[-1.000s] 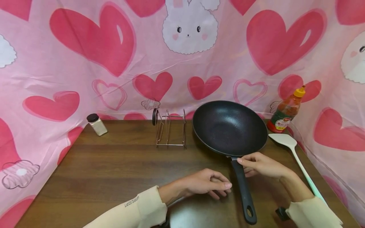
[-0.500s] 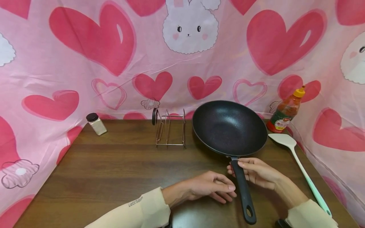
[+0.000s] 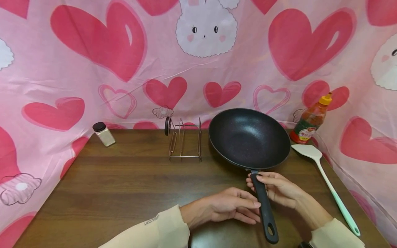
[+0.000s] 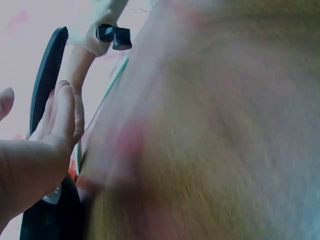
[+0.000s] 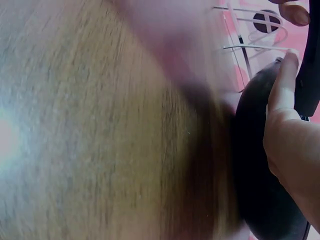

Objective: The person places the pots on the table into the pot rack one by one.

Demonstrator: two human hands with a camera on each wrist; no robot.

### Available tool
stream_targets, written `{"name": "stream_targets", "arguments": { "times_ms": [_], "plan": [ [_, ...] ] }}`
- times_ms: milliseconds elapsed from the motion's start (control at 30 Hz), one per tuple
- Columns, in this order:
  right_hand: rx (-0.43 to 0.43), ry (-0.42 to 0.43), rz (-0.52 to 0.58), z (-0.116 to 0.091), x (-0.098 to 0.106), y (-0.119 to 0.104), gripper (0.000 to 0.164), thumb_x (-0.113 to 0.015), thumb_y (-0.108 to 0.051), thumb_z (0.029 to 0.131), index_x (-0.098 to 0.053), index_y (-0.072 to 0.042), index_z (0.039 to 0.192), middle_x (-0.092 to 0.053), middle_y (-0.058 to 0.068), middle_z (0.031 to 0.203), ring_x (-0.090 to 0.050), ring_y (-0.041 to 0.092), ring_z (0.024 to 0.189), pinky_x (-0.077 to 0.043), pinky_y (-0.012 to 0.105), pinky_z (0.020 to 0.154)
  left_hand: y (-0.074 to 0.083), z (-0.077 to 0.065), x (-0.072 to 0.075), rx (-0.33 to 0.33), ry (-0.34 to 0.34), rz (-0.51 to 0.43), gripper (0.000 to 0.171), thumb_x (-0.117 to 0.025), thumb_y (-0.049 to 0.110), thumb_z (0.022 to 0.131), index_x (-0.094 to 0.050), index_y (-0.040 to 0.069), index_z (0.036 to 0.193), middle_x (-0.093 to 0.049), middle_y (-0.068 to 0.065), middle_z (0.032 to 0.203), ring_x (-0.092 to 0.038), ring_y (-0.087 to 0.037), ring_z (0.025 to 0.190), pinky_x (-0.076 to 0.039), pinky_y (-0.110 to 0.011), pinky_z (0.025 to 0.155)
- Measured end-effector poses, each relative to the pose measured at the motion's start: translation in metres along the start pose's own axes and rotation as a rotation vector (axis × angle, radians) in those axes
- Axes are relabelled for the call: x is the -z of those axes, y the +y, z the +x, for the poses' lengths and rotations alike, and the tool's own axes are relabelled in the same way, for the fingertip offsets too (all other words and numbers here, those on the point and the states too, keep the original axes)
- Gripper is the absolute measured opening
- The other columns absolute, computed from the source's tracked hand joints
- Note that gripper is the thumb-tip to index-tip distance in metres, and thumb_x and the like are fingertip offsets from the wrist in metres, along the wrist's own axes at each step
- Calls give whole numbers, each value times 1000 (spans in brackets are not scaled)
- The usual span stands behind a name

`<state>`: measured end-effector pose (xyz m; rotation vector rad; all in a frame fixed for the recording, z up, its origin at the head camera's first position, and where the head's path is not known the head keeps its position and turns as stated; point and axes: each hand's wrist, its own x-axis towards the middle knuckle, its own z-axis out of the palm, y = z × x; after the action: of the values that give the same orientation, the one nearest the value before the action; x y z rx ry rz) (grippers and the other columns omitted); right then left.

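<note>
A black wok (image 3: 248,137) with a long dark handle (image 3: 266,210) sits on the right half of the table, its handle toward me. My right hand (image 3: 280,189) holds the handle near the pan, thumb on its top and fingertips showing past its left side. Left of the handle, lower down, my left hand (image 3: 231,206) has its fingers extended, the thumb tip at the handle's edge. Whether those fingers touch it is hard to tell. The left wrist view shows the left hand (image 4: 50,130) with nearly straight fingers by the handle; the right wrist view shows the right hand (image 5: 285,110) under it.
A wire rack (image 3: 185,141) with a black round piece stands left of the wok. A spatula (image 3: 328,182) lies on the right, near a sauce bottle (image 3: 311,119). A black-capped seasoning jar (image 3: 104,134) stands at the far left. Pink heart-patterned cloth (image 3: 167,62) encloses the table.
My right hand's fingers have passed beneath the handle, and their tips now show on its left. The left hand has moved right, up to the handle. The wok stays in place.
</note>
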<state>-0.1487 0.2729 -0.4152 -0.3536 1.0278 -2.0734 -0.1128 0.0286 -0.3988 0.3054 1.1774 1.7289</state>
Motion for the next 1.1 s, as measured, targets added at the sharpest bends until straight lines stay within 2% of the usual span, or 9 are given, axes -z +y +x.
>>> {"name": "stream_targets", "arguments": {
  "times_ms": [100, 233, 433, 600, 700, 800, 900, 1100],
  "plan": [
    [-12, 4, 36, 1, -2, 2, 41, -27, -3, 111, -63, 2, 131, -67, 13, 126, -64, 21, 119, -47, 32, 105, -1, 1, -1, -2, 4, -32, 25, -57, 5, 102, -65, -7, 122, -71, -6, 96, -71, -25, 100, -55, -44, 94],
    [-28, 12, 77, 4, -5, 6, 42, -26, -4, 112, -63, 2, 130, -68, 12, 125, -65, 20, 117, -48, 31, 104, -3, 1, -2, -3, 25, -54, 24, -58, 4, 102, -65, -7, 122, -72, -9, 98, -71, -23, 95, -55, -44, 95],
    [-29, 15, 75, 8, -8, 6, 42, -25, -5, 112, -63, 3, 129, -69, 12, 119, -66, 18, 113, -50, 29, 101, -5, 5, -6, 1, 41, -63, 23, -59, 6, 102, -66, -6, 120, -72, -17, 109, -71, -23, 96, -55, -45, 95],
    [-51, 28, 78, 6, -10, 7, 41, -26, -7, 112, -63, 2, 128, -69, 10, 115, -67, 16, 109, -52, 28, 98, -5, 11, -9, 6, 46, -70, 21, -58, 8, 103, -66, -4, 118, -71, -18, 109, -70, -23, 97, -54, -46, 95],
    [-53, 36, 75, 3, -10, 6, 41, -27, -8, 112, -63, 2, 127, -69, 10, 115, -66, 16, 108, -52, 29, 98, -7, 16, -12, -1, 14, -80, 25, -56, 10, 104, -64, -3, 124, -68, -25, 118, -69, -29, 107, -53, -46, 98],
    [-47, 40, 76, 2, -9, 7, 40, -27, -8, 112, -63, 3, 127, -69, 10, 116, -66, 16, 108, -52, 30, 99, -8, 20, -16, -10, -11, -95, 29, -54, 11, 105, -61, -3, 129, -61, -31, 129, -61, -37, 120, -51, -47, 101],
    [-37, 25, 91, 2, -8, 8, 42, -25, -7, 112, -62, 4, 128, -68, 10, 117, -66, 16, 109, -51, 30, 101, -10, 23, -19, -18, -3, -124, 29, -54, 12, 105, -61, -3, 129, -58, -33, 131, -56, -41, 124, -49, -48, 102],
    [-5, -39, 148, 3, -9, 12, 47, -19, -5, 112, -61, 6, 129, -67, 12, 123, -66, 18, 113, -48, 30, 104, -15, 24, -23, -37, 36, -151, 26, -58, 11, 103, -64, -3, 124, -63, -29, 126, -61, -38, 120, -52, -47, 99]
  ]
}}
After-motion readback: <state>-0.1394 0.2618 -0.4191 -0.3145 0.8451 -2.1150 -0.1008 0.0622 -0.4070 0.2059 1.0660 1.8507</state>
